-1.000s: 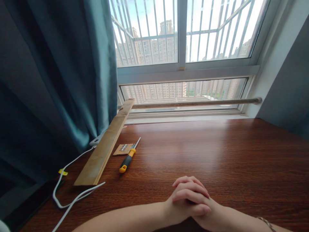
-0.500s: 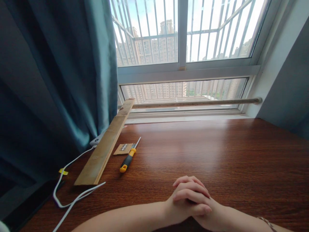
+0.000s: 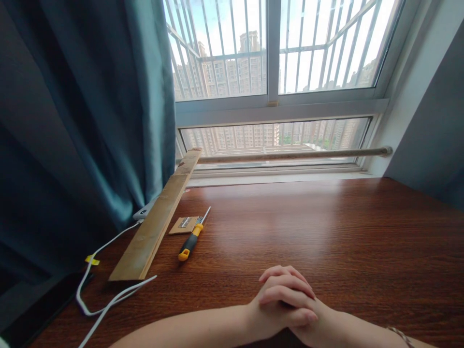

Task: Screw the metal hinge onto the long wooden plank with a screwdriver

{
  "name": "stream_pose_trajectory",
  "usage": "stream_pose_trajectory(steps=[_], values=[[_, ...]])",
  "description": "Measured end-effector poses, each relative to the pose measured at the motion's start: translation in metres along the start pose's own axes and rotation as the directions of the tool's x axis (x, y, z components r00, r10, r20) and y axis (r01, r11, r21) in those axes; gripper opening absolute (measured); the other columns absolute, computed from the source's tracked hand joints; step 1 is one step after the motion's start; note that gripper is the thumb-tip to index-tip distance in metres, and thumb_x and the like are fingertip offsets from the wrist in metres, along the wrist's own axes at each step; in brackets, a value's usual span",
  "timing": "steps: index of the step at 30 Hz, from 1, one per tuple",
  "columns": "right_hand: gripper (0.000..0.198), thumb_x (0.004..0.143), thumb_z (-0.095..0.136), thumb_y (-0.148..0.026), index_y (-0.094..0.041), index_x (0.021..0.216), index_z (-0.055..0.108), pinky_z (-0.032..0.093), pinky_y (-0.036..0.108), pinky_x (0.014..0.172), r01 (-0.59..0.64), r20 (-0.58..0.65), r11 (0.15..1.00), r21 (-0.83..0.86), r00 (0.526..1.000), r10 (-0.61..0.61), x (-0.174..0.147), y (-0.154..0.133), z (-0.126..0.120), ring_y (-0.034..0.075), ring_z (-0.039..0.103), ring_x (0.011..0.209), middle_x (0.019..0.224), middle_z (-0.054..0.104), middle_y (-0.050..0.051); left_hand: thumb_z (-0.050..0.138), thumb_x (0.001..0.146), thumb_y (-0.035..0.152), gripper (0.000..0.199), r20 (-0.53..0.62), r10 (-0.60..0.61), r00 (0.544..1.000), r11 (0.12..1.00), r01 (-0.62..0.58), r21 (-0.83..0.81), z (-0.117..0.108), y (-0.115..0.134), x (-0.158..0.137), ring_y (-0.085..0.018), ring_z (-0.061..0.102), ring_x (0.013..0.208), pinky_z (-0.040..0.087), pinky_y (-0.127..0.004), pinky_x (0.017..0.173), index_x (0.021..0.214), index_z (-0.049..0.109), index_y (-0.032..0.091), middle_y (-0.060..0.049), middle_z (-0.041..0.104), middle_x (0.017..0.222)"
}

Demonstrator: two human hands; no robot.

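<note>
The screwdriver [image 3: 189, 241], with its black-and-yellow handle and thin metal shaft, lies flat on the brown wooden desk [image 3: 326, 232], in the left half, its handle end pointing toward the near edge and its tip toward the window [image 3: 275, 72]. It is the tool nearest the hands, yet well apart from them. Just beside its shaft, on the left, lies a small piece of cardboard [image 3: 183, 225] with a small metal part on top; the two look to be touching or nearly so, and which one cannot be told. Left of that, a long wooden slat [image 3: 159, 220] runs diagonally from the desk's far left corner at the sill toward the near left edge. A white cable [image 3: 105, 302] loops across the near left corner, passing by the slat's near end, with a yellow tag [image 3: 91, 260] on it close to the left edge. A teal curtain [image 3: 79, 121] hangs over the left side.

The left hand [image 3: 279, 309] and right hand [image 3: 308, 321] rest at the near edge, about the middle, clasped together with fingers interlaced, the left fingers lying over the right. Both are closed on each other and hold nothing. A thin bracelet [image 3: 398, 333] circles the right wrist. A wooden rod [image 3: 293, 154] lies along the window sill at the far edge.
</note>
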State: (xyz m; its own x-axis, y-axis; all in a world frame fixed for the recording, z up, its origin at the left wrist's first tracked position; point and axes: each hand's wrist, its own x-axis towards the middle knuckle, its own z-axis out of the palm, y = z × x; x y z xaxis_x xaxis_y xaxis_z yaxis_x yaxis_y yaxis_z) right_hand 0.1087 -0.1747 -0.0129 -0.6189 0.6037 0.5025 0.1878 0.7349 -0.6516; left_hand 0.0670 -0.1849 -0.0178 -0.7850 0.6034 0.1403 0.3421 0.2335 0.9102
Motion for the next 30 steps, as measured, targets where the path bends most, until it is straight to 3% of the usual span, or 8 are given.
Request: stream_pose_trajectory(steps=[8,11,15,18,20,22,27,30], values=[[0.044,0.082,0.042,-0.009,-0.027,0.122,0.047,0.040,0.037,0.097,0.033,0.021,0.999,0.006,0.999,-0.033,-0.002,0.003,0.000,0.019,0.040,0.118,0.120,0.046,0.007,0.032,0.077,0.018,0.036,0.040,-0.033,0.999,0.995,0.030,0.093,0.003,-0.005,0.009,-0.014,0.062,0.079,0.038,-0.006,0.044,0.081,0.067,0.013,-0.003,0.059,0.069],[0.045,0.081,0.042,-0.008,-0.026,0.122,0.046,0.039,0.036,0.097,0.037,0.031,0.999,0.012,0.999,-0.037,-0.003,0.004,0.001,0.019,0.038,0.120,0.121,0.045,0.007,0.029,0.077,0.018,0.039,0.284,0.023,0.959,0.994,-0.052,0.096,-0.008,-0.006,0.025,-0.013,0.061,0.082,0.040,-0.009,0.049,0.078,0.067,0.014,-0.001,0.059,0.070],[0.045,0.081,0.043,-0.009,-0.028,0.122,0.047,0.040,0.037,0.097,0.039,-0.003,0.999,0.032,0.999,-0.039,-0.003,0.004,0.003,0.020,0.039,0.118,0.120,0.045,0.007,0.052,0.065,0.016,0.017,0.717,0.081,0.692,0.982,-0.180,0.063,-0.032,-0.007,0.059,-0.013,0.060,0.082,0.043,-0.011,0.056,0.073,0.067,0.017,-0.001,0.061,0.069],[0.045,0.081,0.044,-0.011,-0.030,0.122,0.048,0.040,0.038,0.097,0.056,-0.032,0.997,0.048,0.998,-0.055,-0.002,0.004,0.003,0.020,0.040,0.117,0.121,0.045,0.006,0.058,0.058,0.011,0.021,0.918,0.105,0.383,0.971,-0.238,-0.012,-0.046,-0.008,0.081,-0.012,0.058,0.085,0.043,-0.011,0.061,0.075,0.066,0.020,0.000,0.062,0.072],[0.045,0.081,0.044,-0.011,-0.030,0.122,0.048,0.040,0.037,0.097,0.044,-0.027,0.998,0.050,0.999,-0.043,-0.002,0.003,0.003,0.020,0.041,0.117,0.120,0.046,0.006,0.059,0.059,0.013,0.022,0.945,0.091,0.315,0.970,-0.244,-0.013,-0.048,-0.009,0.088,-0.012,0.058,0.085,0.042,-0.010,0.061,0.078,0.065,0.021,0.000,0.061,0.073],[0.044,0.082,0.044,-0.011,-0.029,0.122,0.048,0.041,0.037,0.096,0.033,-0.012,0.998,0.046,0.999,-0.033,-0.001,0.002,0.001,0.019,0.042,0.116,0.119,0.046,0.007,0.059,0.061,0.017,0.020,0.918,0.064,0.392,0.976,-0.218,0.025,-0.044,-0.010,0.083,-0.012,0.058,0.084,0.042,-0.010,0.057,0.081,0.064,0.021,0.000,0.060,0.071],[0.047,0.081,0.043,-0.010,-0.031,0.122,0.047,0.042,0.038,0.095,0.024,-0.003,1.000,0.009,1.000,-0.024,-0.001,-0.001,-0.001,0.022,0.043,0.116,0.120,0.047,0.006,0.050,0.072,0.025,0.018,0.504,-0.009,0.864,0.998,-0.023,0.057,-0.017,-0.001,0.030,-0.014,0.060,0.075,0.041,-0.012,0.048,0.084,0.063,0.020,-0.001,0.055,0.065],[0.045,0.081,0.043,-0.011,-0.031,0.121,0.048,0.043,0.039,0.094,0.018,-0.014,1.000,0.007,1.000,-0.018,-0.001,-0.002,-0.001,0.023,0.044,0.115,0.119,0.047,0.006,0.051,0.072,0.021,0.018,0.411,0.012,0.911,0.999,-0.028,0.033,-0.013,0.007,0.009,-0.013,0.060,0.073,0.043,-0.012,0.049,0.087,0.063,0.022,-0.001,0.054,0.065]])
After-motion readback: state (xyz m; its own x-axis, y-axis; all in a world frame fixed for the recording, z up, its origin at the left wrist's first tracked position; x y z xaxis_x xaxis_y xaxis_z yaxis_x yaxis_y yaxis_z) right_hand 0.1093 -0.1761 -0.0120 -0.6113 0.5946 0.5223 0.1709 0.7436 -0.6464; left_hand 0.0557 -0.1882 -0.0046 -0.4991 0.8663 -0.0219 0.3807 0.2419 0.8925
